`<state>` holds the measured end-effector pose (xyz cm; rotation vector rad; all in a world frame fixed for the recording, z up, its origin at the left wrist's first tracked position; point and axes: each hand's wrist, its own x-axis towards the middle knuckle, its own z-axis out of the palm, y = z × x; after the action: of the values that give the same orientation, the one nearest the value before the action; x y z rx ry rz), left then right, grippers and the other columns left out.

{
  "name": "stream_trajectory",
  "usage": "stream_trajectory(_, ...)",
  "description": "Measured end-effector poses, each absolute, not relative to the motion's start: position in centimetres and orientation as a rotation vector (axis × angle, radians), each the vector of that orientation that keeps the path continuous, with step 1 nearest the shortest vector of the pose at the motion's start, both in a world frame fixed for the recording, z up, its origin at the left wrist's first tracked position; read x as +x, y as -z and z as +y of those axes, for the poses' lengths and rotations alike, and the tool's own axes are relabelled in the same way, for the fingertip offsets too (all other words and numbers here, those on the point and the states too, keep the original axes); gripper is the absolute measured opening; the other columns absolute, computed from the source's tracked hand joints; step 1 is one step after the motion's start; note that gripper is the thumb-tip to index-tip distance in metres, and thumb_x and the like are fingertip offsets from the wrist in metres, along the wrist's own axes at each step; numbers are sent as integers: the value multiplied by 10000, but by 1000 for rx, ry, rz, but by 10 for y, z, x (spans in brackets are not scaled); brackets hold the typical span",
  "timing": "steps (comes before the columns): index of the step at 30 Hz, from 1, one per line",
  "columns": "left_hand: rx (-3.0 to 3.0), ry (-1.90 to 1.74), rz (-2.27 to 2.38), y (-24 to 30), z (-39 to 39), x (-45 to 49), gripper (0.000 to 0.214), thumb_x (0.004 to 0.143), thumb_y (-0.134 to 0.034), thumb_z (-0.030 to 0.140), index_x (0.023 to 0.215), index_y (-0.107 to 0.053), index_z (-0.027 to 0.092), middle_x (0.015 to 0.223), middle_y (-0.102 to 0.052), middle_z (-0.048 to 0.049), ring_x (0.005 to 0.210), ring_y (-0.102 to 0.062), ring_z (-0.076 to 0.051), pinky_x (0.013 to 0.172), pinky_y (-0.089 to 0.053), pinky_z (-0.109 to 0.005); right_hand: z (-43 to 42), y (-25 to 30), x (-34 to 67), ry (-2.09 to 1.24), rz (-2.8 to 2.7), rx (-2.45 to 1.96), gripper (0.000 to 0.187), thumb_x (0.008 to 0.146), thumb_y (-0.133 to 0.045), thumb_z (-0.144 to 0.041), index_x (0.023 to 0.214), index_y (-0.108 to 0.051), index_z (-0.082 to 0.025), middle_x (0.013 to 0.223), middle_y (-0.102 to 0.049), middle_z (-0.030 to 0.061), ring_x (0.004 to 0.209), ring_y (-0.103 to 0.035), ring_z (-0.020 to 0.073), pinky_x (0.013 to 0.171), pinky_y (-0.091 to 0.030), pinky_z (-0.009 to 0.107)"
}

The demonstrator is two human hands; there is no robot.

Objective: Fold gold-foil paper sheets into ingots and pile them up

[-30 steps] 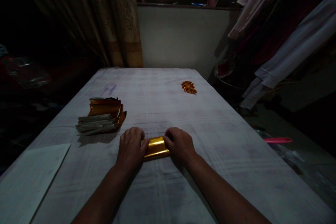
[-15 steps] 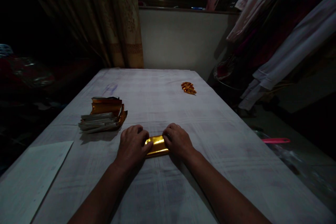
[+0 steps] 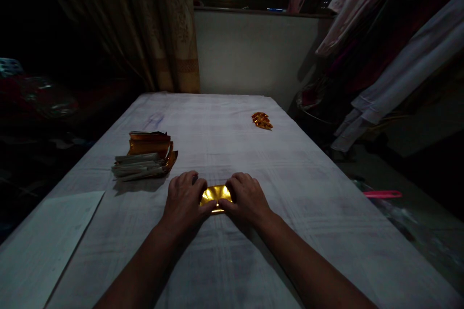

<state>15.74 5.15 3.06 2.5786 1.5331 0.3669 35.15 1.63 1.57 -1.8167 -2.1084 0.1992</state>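
Note:
A folded strip of shiny gold foil paper [image 3: 216, 193] lies on the table in front of me, gripped at both ends. My left hand [image 3: 184, 199] is closed on its left end, thumb pressed on the near edge. On the right end my right hand [image 3: 248, 197] is closed as well, its thumb nearly meeting the other one in the middle. The fingers hide both ends of the paper. To the left stands a stack of gold foil paper sheets [image 3: 149, 147] with greyish backs. Several small folded gold pieces [image 3: 261, 120] lie together at the far right.
A checked pale cloth [image 3: 217, 145] covers the table. A white sheet of paper [image 3: 54, 236] lies at the near left. Curtain [image 3: 170, 34] and wall [image 3: 253, 53] stand behind; clothes [image 3: 391, 87] hang at the right, above a pink handle [image 3: 382, 194].
My right thumb has come onto the near edge of the gold paper, and the left thumb has slid toward it. The paper's top surface now looks bent. The view has shifted slightly.

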Motion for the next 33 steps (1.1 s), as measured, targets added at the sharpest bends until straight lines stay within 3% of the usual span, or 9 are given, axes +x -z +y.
stream_trajectory(15,2541,-279,1483,-31,48,152,431,743,-758,473,1068,-640,216,1379,-544,-160,1329,-453,-373,1149,-224,-584,8,-14,358,-288,-2121,-1719,532,702,-836,-512,1085,-652,-190,1198,-643,115,1125,-557,308,909,-399,426)
stream_trajectory(28,2521,-244,1479,-31,48,152,426,730,-772,418,1077,-632,214,1388,-547,-158,1348,-441,-371,1157,-215,-588,15,-14,393,-573,-2309,-1563,604,778,-839,-350,1339,-626,-288,1422,-551,113,1303,-500,300,1051,-392,474)
stream_trajectory(33,2499,-228,1486,-31,48,153,389,737,-765,401,1049,-632,209,1414,-531,-172,1367,-431,-376,1165,-195,-607,22,-20,409,-720,-2358,-1467,635,784,-802,-214,1383,-602,-279,1471,-530,114,1368,-474,280,1117,-374,469)
